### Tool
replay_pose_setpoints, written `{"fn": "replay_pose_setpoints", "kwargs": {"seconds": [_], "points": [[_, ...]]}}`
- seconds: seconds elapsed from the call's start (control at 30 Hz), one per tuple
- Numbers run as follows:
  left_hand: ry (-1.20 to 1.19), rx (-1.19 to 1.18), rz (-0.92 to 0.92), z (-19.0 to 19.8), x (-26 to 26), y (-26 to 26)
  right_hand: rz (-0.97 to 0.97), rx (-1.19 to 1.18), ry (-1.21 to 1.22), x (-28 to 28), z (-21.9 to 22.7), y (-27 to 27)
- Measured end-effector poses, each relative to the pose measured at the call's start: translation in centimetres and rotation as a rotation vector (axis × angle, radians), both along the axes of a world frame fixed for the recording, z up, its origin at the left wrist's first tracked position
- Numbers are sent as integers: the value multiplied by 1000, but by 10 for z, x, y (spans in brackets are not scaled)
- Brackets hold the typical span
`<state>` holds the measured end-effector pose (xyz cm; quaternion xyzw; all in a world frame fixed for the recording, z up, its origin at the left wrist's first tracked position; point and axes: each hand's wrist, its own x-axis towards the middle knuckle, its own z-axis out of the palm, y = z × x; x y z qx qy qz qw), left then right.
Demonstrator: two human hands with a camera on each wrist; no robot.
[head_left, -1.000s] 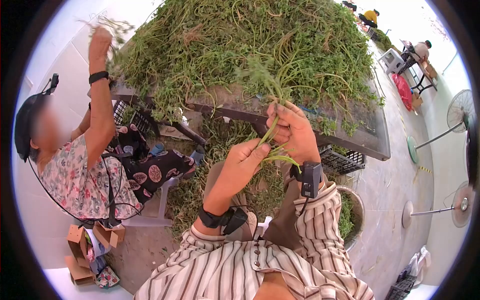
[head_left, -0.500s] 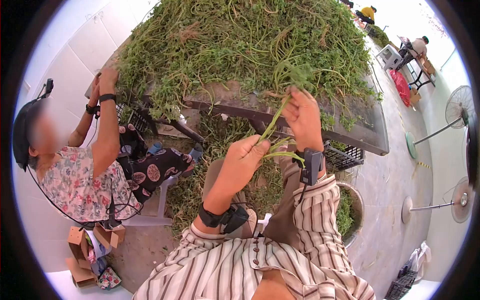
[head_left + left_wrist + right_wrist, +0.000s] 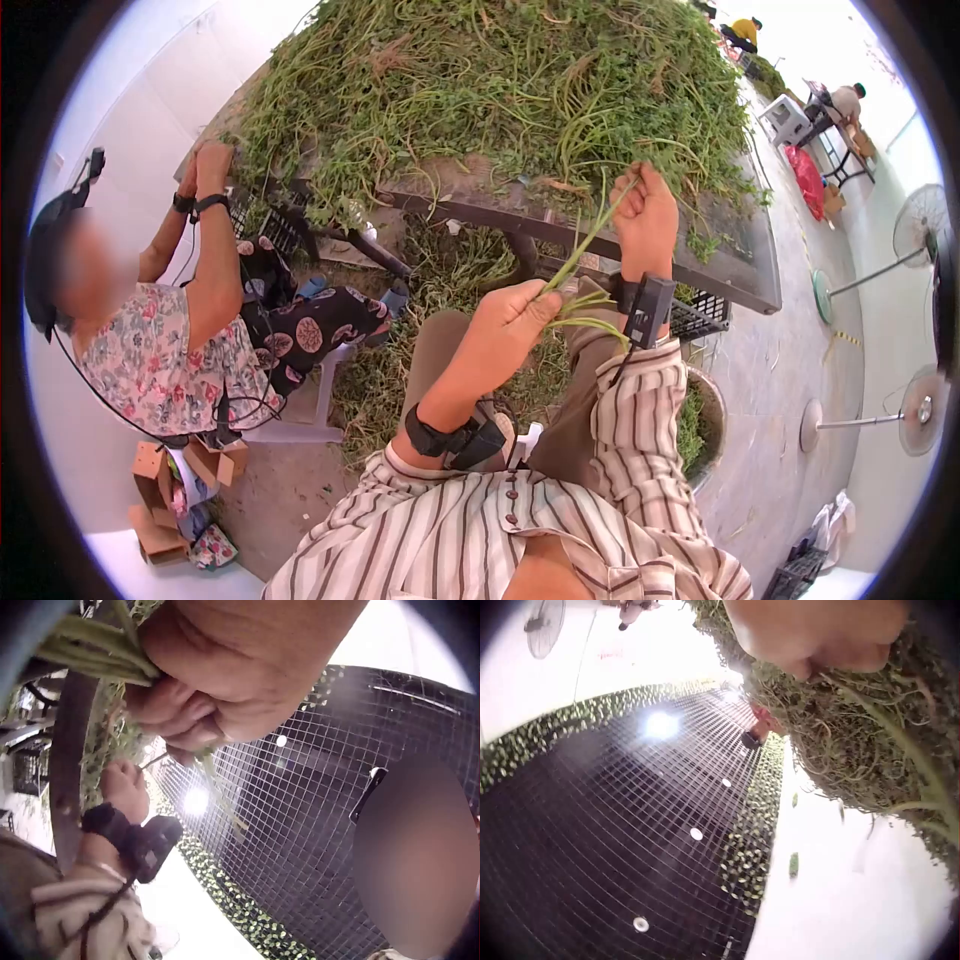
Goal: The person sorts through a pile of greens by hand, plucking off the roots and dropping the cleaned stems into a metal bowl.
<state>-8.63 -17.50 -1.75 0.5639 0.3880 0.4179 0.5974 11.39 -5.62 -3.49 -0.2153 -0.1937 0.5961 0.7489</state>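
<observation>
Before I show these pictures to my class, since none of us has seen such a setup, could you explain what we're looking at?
There is no machine here: a person works with two bare hands. The large round picture comes from a camera worn on the head, looking forward and down. The two smaller ones come from wrist cameras, one per hand, so each shows a hand close up, with a dark grid behind.

On the table lies a big heap of leafy green plants. The left hand grips several green stems; the right hand, farther forward, appears to pinch the upper end of one. Another person sits on the left.
</observation>
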Motion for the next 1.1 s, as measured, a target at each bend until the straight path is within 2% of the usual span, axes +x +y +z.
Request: {"fn": "replay_pose_setpoints", "kwargs": {"seconds": [0.07,0.13,0.2,0.23,0.27,0.3,0.33,0.37,0.4,0.43,0.47,0.5,0.57,0.7,0.77,0.8,0.9,1.03,1.1], "points": [[-18,-50,-4,-1,3,-1,-34,-57,-44,-5,7,-5],[0,52,-15,0,3,3,-82,-50,-136,-2,-1,1],[-19,46,-15,-1,4,1,-437,115,-1274,9,-7,-7],[-40,49,-36,0,1,0,-397,137,-1274,20,-10,-10],[-83,30,-73,7,-7,-3,-583,72,-1449,39,-15,-7],[-87,29,-5,12,-13,-4,-771,22,-1613,60,-21,0],[-78,52,24,17,-18,-4,-385,216,-706,103,-34,19],[-73,72,55,18,-19,-5,40,285,194,129,-44,36],[-84,68,130,13,-17,-5,85,214,204,110,-25,27],[-68,174,147,7,-13,-2,108,148,214,84,0,11],[-43,285,144,5,-10,1,142,148,214,65,6,5],[-41,291,167,6,-5,2,126,108,128,51,10,-1],[-210,255,111,11,7,3,124,65,41,49,8,-3],[-242,346,141,17,18,10,156,3,-112,23,10,-5],[-328,279,77,25,19,10,-156,-182,-274,-3,21,-15],[-360,257,90,25,21,10,-61,-80,-286,-4,16,-15],[-411,208,75,23,24,13,-121,-181,-278,-8,17,-13],[-427,188,88,24,22,17,-83,-175,-306,-7,12,-9],[-390,183,86,26,21,18,-91,-133,-396,-7,11,-11]]}}
